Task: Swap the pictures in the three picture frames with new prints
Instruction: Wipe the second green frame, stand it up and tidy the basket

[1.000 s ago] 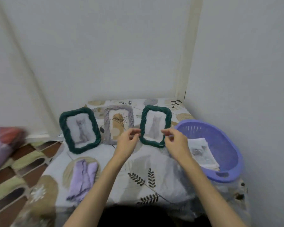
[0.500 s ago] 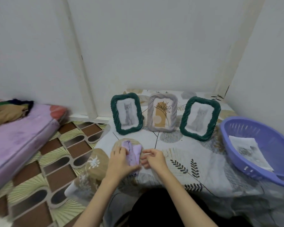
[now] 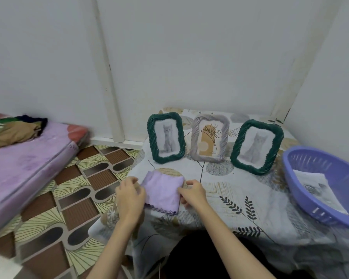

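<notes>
At the worktop's (image 3: 220,200) near-left edge, both hands pinch a folded lilac cloth (image 3: 162,191): left hand (image 3: 130,195) gripping its left side, right hand (image 3: 192,193) its right. Behind stand three frames: a left green frame (image 3: 166,137), a grey frame (image 3: 210,137), a right green frame (image 3: 257,147). Prints (image 3: 315,188) lie in the purple basket (image 3: 302,190).

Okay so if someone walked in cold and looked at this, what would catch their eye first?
Probably the three picture frames standing in a row at the back of the table: a green frame with a grey cat print on the left, a grey frame with a leaf print in the middle, and another green cat frame on the right. Next, both hands, the left hand and the right hand, gripping a lilac cloth at the front, and the purple basket holding prints at far right.
</notes>
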`<state>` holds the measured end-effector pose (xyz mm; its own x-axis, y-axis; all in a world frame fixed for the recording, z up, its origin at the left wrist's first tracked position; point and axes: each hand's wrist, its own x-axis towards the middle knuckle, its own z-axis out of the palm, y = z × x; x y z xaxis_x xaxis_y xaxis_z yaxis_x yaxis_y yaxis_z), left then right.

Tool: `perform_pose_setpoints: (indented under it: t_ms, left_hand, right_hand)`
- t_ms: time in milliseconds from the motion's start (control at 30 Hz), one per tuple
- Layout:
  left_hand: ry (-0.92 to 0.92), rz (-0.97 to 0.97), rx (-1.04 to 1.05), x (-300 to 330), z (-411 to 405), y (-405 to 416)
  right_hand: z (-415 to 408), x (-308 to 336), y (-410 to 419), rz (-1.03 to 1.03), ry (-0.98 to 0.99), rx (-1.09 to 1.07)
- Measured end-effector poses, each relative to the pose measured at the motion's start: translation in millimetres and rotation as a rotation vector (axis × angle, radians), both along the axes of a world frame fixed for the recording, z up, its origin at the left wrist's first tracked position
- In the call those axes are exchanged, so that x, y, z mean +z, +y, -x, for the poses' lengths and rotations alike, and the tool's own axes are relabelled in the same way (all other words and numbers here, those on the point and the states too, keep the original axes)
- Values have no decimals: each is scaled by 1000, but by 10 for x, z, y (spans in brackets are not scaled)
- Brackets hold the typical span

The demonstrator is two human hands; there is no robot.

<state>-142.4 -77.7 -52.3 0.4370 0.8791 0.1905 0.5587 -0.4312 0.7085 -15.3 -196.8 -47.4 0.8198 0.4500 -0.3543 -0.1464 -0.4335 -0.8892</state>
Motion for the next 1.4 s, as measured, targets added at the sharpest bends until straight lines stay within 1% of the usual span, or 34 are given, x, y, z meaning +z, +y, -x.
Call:
perform_pose_setpoints:
  t_ms: [33,100,133,200,267,333,367,400,467,533,600,633,733,767,800,867,967,1033,1067,1133,1200,1233,1267,1333,1400]
  left_hand:
    - [5,-24,-139,5,-14,-6]
    - [100,-19,-436,11,-51,-53]
    - [159,-18,-527,9,-73,-99]
    - [282,-96,-576,-19,-122,-215]
    - [394,-253,-537,-71,-167,-304]
    - [429,-324,-522,-61,-198,-340]
    - [408,-299,-529,-48,-201,-331]
    - [348,-243,-541,-23,-192,-316]
    - [194,-77,-521,24,-148,-275]
    - [19,119,-419,109,-82,-239]
    - [-133,316,-294,196,-22,-192]
    - [-158,378,-247,216,2,-148]
    - [-156,510,-170,177,42,-24]
    - [-170,564,-142,176,61,-4]
    - [-183,579,-109,159,69,29]
    - [-162,510,-72,147,90,74]
    - [30,367,-100,182,159,131]
    - [133,294,-121,189,192,191]
    - [137,271,-121,194,190,224]
    - [76,164,-117,206,154,258]
    - [27,-15,-170,196,48,252]
    - [49,-77,-238,185,-16,222]
    - [117,-116,-321,151,-90,186]
    - [353,-144,-459,20,-227,140]
    - [545,-156,-515,-89,-292,146]
  right_hand:
    - [5,4,26,13,-5,-2]
    - [19,8,62,68,-53,7]
    - [21,-2,80,97,-75,23]
    - [16,7,110,92,-56,25]
    - [-23,29,130,47,53,-14]
    - [-74,84,134,35,154,-21]
    - [-103,103,125,25,184,-7]
    - [-114,136,114,-2,196,9]
    - [-133,143,92,-110,197,10]
    - [-122,115,99,-212,132,-10]
    - [-79,97,144,-231,-60,29]
    - [-47,98,178,-231,-165,75]
    - [90,113,314,-196,-405,280]
    - [127,91,360,-155,-480,354]
    - [156,57,406,-90,-554,421]
    - [195,8,471,56,-680,510]
    - [236,-30,501,241,-798,573]
    - [284,-77,510,346,-838,623]
    - [313,-104,517,397,-828,652]
    - [344,-138,530,469,-771,692]
    - [307,-114,528,471,-745,684]
    - [267,-83,508,445,-731,652]
    - [209,-58,470,409,-722,600]
    - [92,-48,352,356,-731,486]
    - [-27,-64,195,351,-737,408]
